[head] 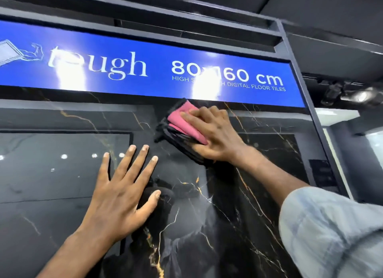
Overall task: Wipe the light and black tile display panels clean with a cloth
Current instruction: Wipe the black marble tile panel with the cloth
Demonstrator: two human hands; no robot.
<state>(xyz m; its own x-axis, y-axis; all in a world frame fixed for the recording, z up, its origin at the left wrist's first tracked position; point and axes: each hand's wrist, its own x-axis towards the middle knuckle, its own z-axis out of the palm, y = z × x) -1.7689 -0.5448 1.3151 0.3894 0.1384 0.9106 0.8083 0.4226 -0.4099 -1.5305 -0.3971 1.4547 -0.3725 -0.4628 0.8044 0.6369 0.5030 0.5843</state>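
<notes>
The left hand (122, 195) lies flat, fingers spread, on the black panel (207, 226), a steady brace. Further right, the right hand (215, 137) presses the pink cloth (182, 126) flat under straight fingers, just below the blue sign (124, 66). Even pressure and overlapping downward strokes should avoid streaks.

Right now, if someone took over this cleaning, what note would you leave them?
Left hand: flat, fingers spread, resting on the black tile panel.
Right hand: pressing the folded pink cloth flat near the panel's top, just under the blue sign.
Done: cannot tell how much is wiped.
Left: likely the lower panel; the light panel is out of view.
</notes>
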